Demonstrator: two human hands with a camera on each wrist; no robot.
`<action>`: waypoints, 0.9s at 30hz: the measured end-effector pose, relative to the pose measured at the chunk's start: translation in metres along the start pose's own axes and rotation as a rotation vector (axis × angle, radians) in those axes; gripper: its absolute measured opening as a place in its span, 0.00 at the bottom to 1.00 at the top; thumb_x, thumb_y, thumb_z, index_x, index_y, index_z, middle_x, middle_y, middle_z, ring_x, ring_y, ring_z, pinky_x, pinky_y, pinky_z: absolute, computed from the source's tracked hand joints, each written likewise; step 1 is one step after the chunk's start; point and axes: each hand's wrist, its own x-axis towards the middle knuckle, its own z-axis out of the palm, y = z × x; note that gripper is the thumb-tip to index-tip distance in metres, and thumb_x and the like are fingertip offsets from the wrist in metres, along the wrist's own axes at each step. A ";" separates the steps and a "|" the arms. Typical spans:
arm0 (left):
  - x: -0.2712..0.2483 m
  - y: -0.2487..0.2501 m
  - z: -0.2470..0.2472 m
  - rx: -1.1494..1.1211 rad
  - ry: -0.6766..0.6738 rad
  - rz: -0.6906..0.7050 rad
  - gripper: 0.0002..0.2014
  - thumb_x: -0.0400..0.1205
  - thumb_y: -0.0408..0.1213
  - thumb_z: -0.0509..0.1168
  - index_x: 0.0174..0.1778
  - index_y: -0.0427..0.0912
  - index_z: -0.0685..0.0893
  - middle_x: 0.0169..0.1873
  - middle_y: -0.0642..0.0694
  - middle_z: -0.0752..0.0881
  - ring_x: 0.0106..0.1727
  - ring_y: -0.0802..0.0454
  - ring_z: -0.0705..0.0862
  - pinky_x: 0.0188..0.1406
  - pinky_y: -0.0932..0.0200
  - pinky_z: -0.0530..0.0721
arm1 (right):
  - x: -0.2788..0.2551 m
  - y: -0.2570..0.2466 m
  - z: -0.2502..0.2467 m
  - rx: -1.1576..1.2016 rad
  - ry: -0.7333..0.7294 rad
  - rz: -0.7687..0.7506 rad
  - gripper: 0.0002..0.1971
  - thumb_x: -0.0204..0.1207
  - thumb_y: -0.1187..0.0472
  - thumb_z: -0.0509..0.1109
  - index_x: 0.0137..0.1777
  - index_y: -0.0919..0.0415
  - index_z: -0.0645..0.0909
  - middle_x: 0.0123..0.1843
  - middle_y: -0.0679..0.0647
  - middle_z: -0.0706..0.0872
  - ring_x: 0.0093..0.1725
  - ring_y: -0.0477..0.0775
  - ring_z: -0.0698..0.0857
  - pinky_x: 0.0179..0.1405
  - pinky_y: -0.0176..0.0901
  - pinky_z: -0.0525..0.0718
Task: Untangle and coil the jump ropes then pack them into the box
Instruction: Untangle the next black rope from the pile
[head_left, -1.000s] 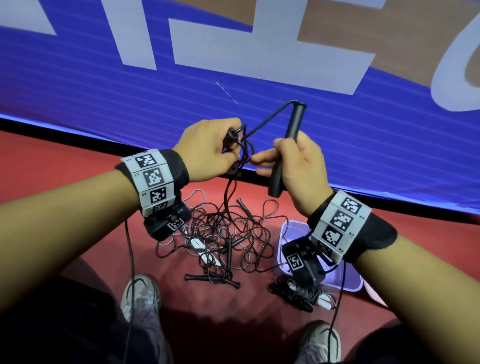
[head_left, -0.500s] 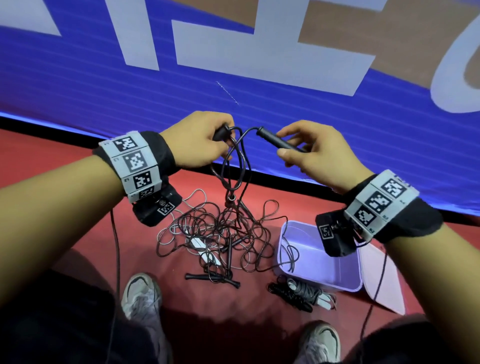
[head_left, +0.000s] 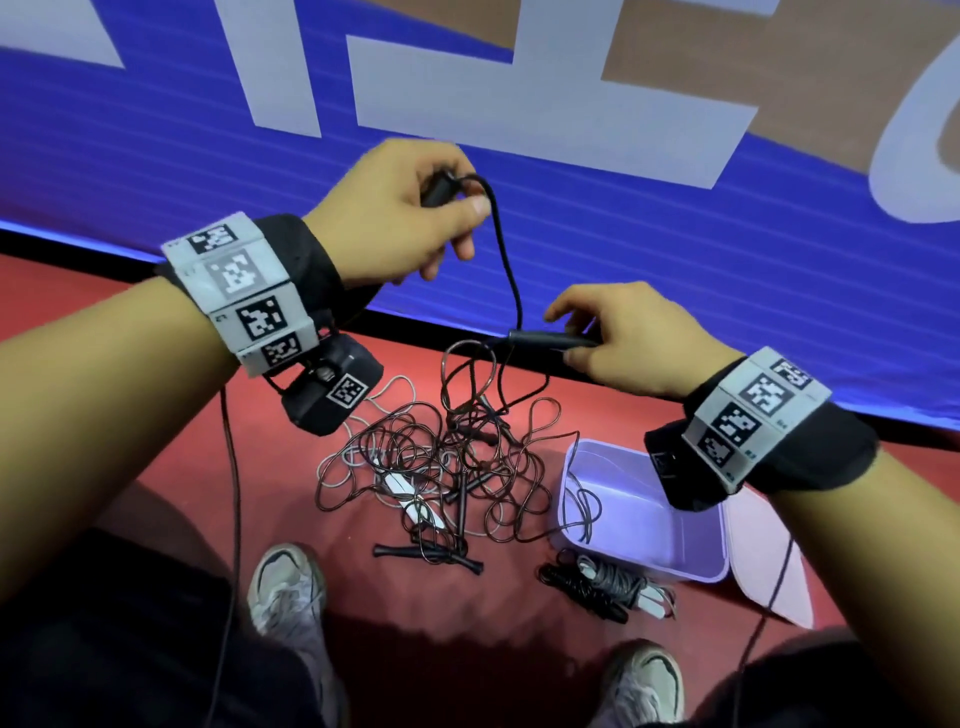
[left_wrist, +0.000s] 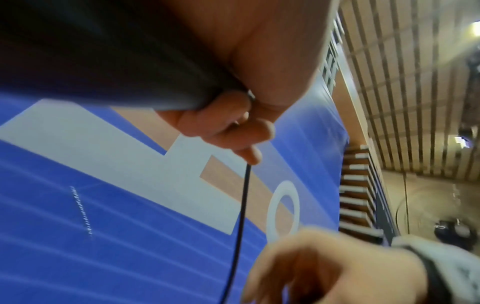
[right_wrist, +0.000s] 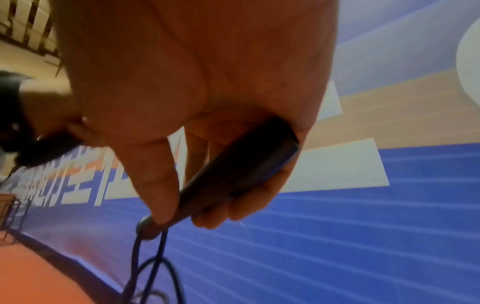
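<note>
My left hand (head_left: 415, 218) is raised and grips one black jump-rope handle (head_left: 437, 188); the same handle (left_wrist: 145, 67) fills the left wrist view. My right hand (head_left: 618, 340), lower and to the right, holds the other black handle (head_left: 550, 340) level, its tip pointing left; in the right wrist view that handle (right_wrist: 239, 172) lies between thumb and fingers. The black rope (head_left: 506, 260) hangs from the left handle down past the right handle's tip into a tangled pile of ropes (head_left: 447, 467) on the red floor. A lilac box (head_left: 644, 514) stands right of the pile.
A coiled rope bundle (head_left: 602, 587) lies in front of the box, and a pale lid (head_left: 769, 561) sits at its right. My two shoes (head_left: 285, 587) are at the near edge. A blue banner wall (head_left: 208, 156) rises just behind the pile.
My left hand has risen with its handle. My right hand has dropped and moved apart from it, turning its handle level, so the rope between them is drawn out longer.
</note>
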 end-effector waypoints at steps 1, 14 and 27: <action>0.000 0.003 -0.002 -0.068 0.020 0.008 0.04 0.86 0.35 0.64 0.46 0.42 0.80 0.29 0.49 0.88 0.19 0.53 0.77 0.13 0.64 0.70 | 0.000 0.002 0.005 -0.028 -0.046 0.014 0.17 0.74 0.58 0.72 0.61 0.41 0.79 0.48 0.39 0.86 0.52 0.51 0.82 0.49 0.49 0.84; 0.007 0.012 -0.003 -0.324 0.191 -0.091 0.12 0.89 0.47 0.57 0.44 0.46 0.77 0.25 0.47 0.86 0.23 0.51 0.85 0.15 0.63 0.71 | 0.016 0.007 0.042 0.428 -0.026 0.147 0.12 0.77 0.45 0.74 0.59 0.45 0.85 0.35 0.44 0.79 0.32 0.46 0.77 0.40 0.42 0.73; 0.014 -0.015 0.010 -0.487 0.091 -0.419 0.13 0.89 0.48 0.59 0.53 0.43 0.83 0.34 0.41 0.92 0.17 0.54 0.74 0.19 0.64 0.71 | 0.000 -0.007 -0.012 0.995 0.324 -0.165 0.13 0.83 0.61 0.63 0.63 0.63 0.82 0.37 0.53 0.82 0.36 0.46 0.84 0.42 0.41 0.82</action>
